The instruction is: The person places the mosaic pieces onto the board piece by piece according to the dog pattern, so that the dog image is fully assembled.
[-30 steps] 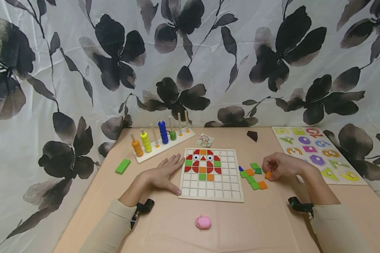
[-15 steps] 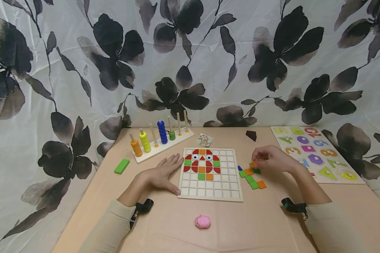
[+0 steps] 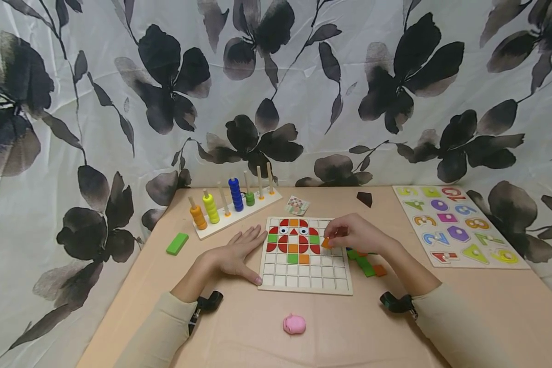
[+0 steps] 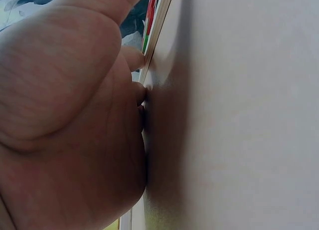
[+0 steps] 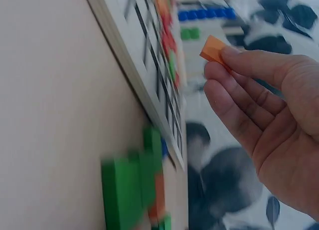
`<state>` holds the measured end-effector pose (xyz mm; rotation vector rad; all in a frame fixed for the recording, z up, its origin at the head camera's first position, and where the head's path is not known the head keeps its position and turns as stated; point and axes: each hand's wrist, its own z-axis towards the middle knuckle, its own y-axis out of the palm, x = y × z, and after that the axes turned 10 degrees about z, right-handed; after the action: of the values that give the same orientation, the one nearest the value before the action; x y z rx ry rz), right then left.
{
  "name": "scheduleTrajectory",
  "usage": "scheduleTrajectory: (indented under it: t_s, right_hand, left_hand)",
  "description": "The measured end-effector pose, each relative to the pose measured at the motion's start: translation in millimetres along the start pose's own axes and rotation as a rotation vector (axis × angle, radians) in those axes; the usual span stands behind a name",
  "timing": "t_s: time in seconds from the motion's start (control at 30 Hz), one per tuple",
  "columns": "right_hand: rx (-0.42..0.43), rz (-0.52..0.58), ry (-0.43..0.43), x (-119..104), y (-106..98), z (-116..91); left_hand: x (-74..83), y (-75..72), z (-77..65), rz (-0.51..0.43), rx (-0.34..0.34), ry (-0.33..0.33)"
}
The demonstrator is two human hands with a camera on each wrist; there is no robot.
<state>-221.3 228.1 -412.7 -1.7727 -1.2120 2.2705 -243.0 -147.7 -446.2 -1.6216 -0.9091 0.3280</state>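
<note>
A white gridded board [image 3: 280,280] lies mid-table, with red, green, orange and eye-patterned tiles [image 3: 293,238] filling part of its upper left. My left hand [image 3: 232,257] rests with spread fingers at the board's left edge, thumb touching the lower corner; the left wrist view shows its palm [image 4: 65,115] close to the tabletop. Between thumb and fingers, my right hand [image 3: 356,234] pinches an orange tile [image 5: 213,49] over the right part of the board. Loose green and orange tiles [image 3: 365,267] lie just right of the board, partly hidden under the right hand and wrist.
A peg stand with coloured rings [image 3: 237,209] stands behind the left hand. Around the table lie a green block [image 3: 177,244], a picture card [image 3: 297,205], a dark piece [image 3: 364,199], a pink lump [image 3: 294,324] and a number puzzle board [image 3: 460,227].
My right hand has carried the orange tile leftward from the loose pile's right side, past the pile, to above the gridded board. The left hand stays put.
</note>
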Motion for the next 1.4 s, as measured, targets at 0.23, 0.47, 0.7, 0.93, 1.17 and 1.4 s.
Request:
scheduleTrajectory:
  t_s: [0.23,0.47,0.7,0.93,1.17,1.4]
  right_hand:
    - [-0.153,-0.076,-0.074,-9.4,26.0,19.3]
    - [-0.192,-0.173,-0.062,-11.7,33.4,23.7]
    - [-0.196,-0.195,-0.061,-11.0,35.9,23.0]
    - [-0.188,-0.237,-0.09,-8.3,36.5,22.6]
    - [-0.191,-0.255,-0.091,-7.7,36.8,22.3]
    - [-0.063,-0.194,-0.066,-11.2,11.7,6.9]
  left_hand:
    - [0.8,-0.3,0.9,-0.006,0.0,0.006]
    - [-0.7,0.1,0.2,-0.005,-0.003,-0.004]
    - [-1.5,1.2,0.2,-0.003,-0.006,-0.004]
    - [-1.4,1.1,1.3,-0.007,-0.005,-0.004]
    - [-2.0,1.5,1.3,0.0,0.002,-0.005]
    - [-1.3,0.5,0.7,-0.004,-0.002,-0.005]
